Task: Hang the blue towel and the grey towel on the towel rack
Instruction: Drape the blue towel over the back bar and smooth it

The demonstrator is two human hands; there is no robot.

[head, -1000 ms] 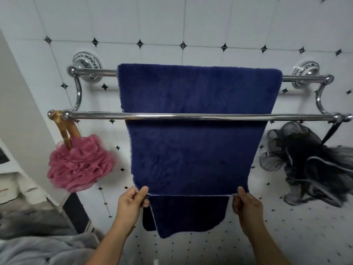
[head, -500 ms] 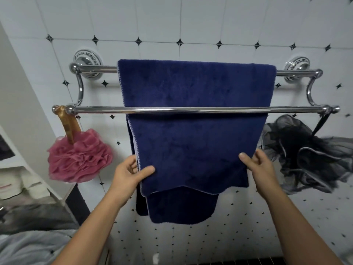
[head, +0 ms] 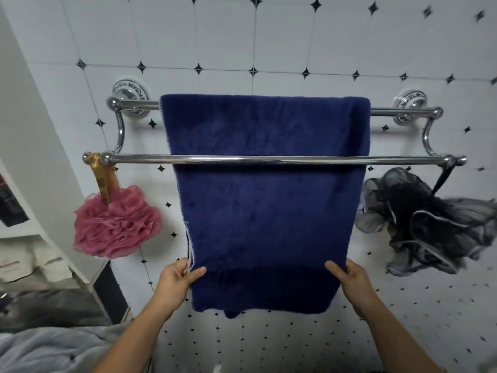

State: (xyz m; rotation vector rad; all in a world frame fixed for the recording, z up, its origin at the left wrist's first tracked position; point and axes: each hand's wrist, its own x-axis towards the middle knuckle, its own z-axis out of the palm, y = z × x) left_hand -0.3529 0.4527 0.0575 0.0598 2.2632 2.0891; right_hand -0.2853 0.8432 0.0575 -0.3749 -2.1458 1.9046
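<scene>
Blue towel hangs over the far bar of the towel rack, left hand and right hand pinching its lower side edges, while grey cloth, likely the grey towel, lies near-left, closer to the left hand.

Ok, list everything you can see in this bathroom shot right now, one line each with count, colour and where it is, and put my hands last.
towel rack: one, chrome, two bars, fixed to the tiled wall.
blue towel: one, dark blue, draped over the rear upper bar, hanging behind the front bar.
pink bath sponge: one, pink mesh, hanging by a gold ribbon from the rack's left end.
black bath sponge: one, black mesh, hanging from the rack's right end.
grey fabric: one, pale grey, bottom left corner; whether it is a towel cannot be told.
wall tiles: many, white with small black diamonds.
left hand: one, pinching the towel's lower left edge.
right hand: one, pinching the towel's lower right edge.
</scene>
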